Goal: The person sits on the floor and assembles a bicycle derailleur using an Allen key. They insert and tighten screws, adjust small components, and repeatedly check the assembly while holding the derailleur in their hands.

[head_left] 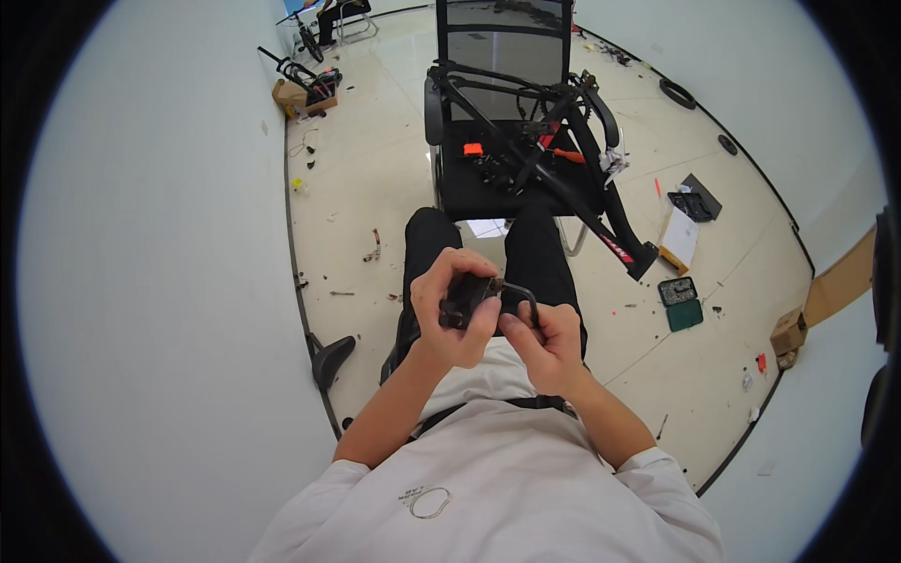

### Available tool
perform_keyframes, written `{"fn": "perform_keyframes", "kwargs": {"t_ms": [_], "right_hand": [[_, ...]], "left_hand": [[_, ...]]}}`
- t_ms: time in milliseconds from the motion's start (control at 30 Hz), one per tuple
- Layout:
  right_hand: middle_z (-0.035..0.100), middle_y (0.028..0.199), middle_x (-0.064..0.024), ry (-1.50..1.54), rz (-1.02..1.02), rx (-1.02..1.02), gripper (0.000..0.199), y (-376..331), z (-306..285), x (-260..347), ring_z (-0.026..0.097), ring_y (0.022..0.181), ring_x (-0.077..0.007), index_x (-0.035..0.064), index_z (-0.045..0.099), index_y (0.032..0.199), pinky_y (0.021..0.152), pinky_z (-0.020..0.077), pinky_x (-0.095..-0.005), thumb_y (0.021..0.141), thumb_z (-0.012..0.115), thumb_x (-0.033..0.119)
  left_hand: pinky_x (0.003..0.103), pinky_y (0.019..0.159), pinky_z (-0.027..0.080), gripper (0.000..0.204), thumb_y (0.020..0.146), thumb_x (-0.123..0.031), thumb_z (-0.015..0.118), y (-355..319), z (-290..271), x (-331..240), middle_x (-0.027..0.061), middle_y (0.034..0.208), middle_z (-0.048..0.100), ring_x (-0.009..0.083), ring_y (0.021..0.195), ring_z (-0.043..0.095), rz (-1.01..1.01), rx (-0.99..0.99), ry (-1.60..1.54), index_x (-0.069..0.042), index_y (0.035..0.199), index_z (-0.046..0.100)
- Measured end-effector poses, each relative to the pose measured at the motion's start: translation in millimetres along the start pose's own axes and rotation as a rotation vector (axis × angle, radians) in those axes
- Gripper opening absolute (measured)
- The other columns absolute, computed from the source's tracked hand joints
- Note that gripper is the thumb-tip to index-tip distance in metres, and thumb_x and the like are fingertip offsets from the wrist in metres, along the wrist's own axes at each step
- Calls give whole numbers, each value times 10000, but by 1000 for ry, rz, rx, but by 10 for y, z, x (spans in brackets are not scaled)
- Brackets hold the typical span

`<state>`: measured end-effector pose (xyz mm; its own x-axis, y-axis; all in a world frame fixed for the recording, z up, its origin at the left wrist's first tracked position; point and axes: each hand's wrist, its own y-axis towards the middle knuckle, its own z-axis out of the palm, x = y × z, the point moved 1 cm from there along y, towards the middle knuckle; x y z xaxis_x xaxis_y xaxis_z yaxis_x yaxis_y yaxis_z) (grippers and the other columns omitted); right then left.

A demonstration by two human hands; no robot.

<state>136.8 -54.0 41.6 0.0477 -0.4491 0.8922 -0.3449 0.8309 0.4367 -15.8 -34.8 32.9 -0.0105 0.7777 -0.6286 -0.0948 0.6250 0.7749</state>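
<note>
My left hand is closed around a small dark blocky part, held above my lap. Its fingers cover much of the part, so I cannot tell its exact kind. Pinched in my right hand is a dark L-shaped hex key. The key's far end meets the right side of the dark part, near my left thumb and fingertips. Whether its tip sits inside a bolt head is hidden.
Ahead, a black office chair carries a black bicycle frame, an orange-handled tool and an orange object. An open green case lies right; a saddle leans left. Another person is far back.
</note>
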Motion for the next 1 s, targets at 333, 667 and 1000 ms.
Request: {"fn": "perform_keyframes", "kwargs": {"t_ms": [333,667,1000], "right_hand": [[354,515,72,579,333,141,347,-54,-43,12,275,463,-22,46,462,657,416,214,-233,990,509,131],[351,526,76,528,351,241,430,42,-157,39,272,437,-11,76,414,665,391,200,-216,1057,415,251],[360,550,75,495,343,202,348,26,-110,-85,277,450,-10,6,579,869,400,215,-209,1055,424,255]], "left_hand": [[270,680,496,274,762,-71,580,-147,207,92,125,847,588,142,728,586,-267,-170,-683,36,1005,513],[238,479,444,125,813,33,536,-132,-23,279,105,854,546,112,580,519,-108,-236,95,22,935,514],[263,410,414,110,850,-93,512,-82,127,82,120,693,523,150,542,509,-459,-196,-597,9,887,498]]}}
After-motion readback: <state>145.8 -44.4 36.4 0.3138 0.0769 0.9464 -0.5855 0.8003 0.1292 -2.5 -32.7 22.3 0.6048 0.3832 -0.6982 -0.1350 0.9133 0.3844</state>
